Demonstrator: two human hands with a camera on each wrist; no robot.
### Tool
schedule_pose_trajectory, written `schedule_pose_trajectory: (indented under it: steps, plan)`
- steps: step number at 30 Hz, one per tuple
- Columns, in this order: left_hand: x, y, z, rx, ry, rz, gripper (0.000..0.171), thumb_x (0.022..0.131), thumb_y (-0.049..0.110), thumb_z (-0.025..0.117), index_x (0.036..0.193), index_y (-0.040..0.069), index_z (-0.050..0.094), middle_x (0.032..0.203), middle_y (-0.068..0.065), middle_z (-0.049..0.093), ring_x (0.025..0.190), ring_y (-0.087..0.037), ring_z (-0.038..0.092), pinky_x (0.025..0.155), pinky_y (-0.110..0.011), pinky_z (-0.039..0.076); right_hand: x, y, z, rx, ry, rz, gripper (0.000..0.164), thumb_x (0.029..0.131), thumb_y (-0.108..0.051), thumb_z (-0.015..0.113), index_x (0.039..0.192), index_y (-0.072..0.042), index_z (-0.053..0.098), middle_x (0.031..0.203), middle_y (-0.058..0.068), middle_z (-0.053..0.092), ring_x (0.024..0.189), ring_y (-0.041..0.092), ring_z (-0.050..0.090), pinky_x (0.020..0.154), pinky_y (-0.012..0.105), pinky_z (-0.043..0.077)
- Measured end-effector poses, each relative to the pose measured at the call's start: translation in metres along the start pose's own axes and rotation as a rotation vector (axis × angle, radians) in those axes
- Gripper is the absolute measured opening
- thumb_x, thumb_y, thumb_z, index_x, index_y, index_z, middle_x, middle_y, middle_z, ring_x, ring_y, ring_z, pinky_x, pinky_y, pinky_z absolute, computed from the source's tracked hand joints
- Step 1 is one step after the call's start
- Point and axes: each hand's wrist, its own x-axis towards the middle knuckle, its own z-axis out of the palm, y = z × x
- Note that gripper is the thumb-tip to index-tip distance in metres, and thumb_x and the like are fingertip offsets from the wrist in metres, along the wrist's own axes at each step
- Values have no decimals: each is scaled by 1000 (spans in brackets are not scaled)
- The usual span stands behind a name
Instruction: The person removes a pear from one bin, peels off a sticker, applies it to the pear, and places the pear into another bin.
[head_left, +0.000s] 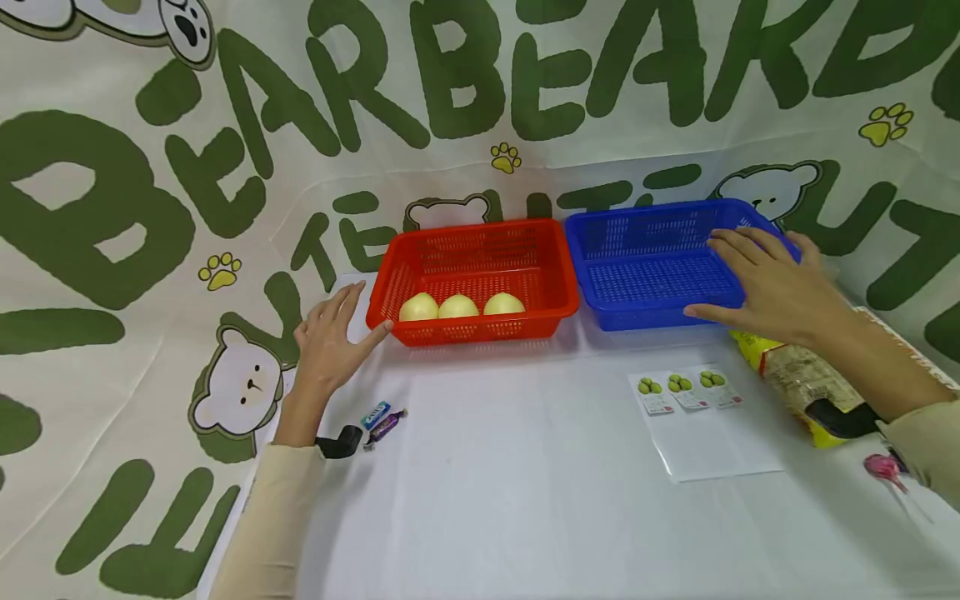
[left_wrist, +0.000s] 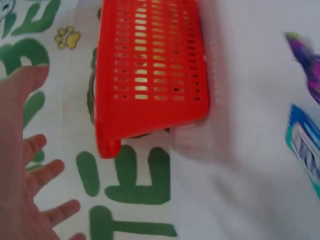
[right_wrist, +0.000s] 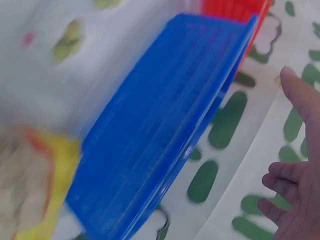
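Observation:
The left hand [head_left: 330, 343] is spread beside the left end of a red plastic basket [head_left: 480, 332], its thumb near the basket's front corner. Three round, pale yellow-green things [head_left: 459, 307] sit in a row along the front inside that basket. In the left wrist view the fingers [left_wrist: 47, 177] are apart beside the red basket's wall [left_wrist: 155, 112] and hold nothing. Over the right end of a blue basket [head_left: 660, 317] hovers the right hand [head_left: 780, 287], fingers extended and thumb pointing left. From the right wrist, the blue basket [right_wrist: 145, 130] shows alongside that hand [right_wrist: 300, 175], which grasps nothing.
Two wrapped candies, one blue [head_left: 376, 415] and one purple [head_left: 386, 427], lie near the left forearm. A clear sheet with fruit cards [head_left: 720, 450] lies before the blue basket. A yellow-edged bag [head_left: 810, 383] and a pink lollipop [head_left: 882, 468] are by the right forearm.

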Motion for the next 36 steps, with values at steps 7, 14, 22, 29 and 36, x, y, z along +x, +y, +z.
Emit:
schedule_pose_trajectory:
  steps: [7, 14, 22, 29, 36]
  plan:
    - [20, -14, 33, -173, 57, -43, 78, 92, 63, 52, 157, 24, 35, 159, -10, 35, 137, -42, 31, 103, -66, 25, 44, -49, 6, 101, 16, -70, 97, 83, -69, 64, 153, -8, 38, 156, 21, 35, 143, 44, 24, 107, 74, 12]
    - [17, -33, 54, -280, 102, -76, 62, 94, 49, 59, 145, 15, 52, 149, -13, 48, 135, -38, 32, 103, -64, 25, 86, -92, 23, 179, -8, -129, 87, 84, -60, 71, 149, -9, 46, 153, 17, 41, 144, 39, 26, 108, 70, 17]
    - [28, -33, 62, -346, 127, -9, 57, 93, 43, 62, 143, 15, 55, 152, -4, 45, 136, -32, 31, 105, -64, 31, 130, -123, 40, 204, -44, -206, 79, 85, -55, 72, 144, -7, 52, 148, 14, 49, 141, 35, 30, 107, 67, 19]
    - [30, -31, 58, -369, 101, 10, 56, 93, 36, 65, 144, 14, 55, 151, -5, 47, 136, -33, 32, 104, -64, 34, 164, -154, 64, 192, -148, -260, 75, 84, -53, 74, 142, -9, 56, 145, 12, 52, 139, 32, 32, 109, 63, 17]
    - [26, -32, 58, -376, 84, -12, 58, 94, 41, 62, 146, 17, 53, 153, -2, 45, 136, -31, 33, 104, -63, 35, 188, -178, 88, 209, -296, -318, 73, 84, -50, 76, 143, -11, 56, 143, 7, 55, 141, 30, 31, 112, 56, 16]
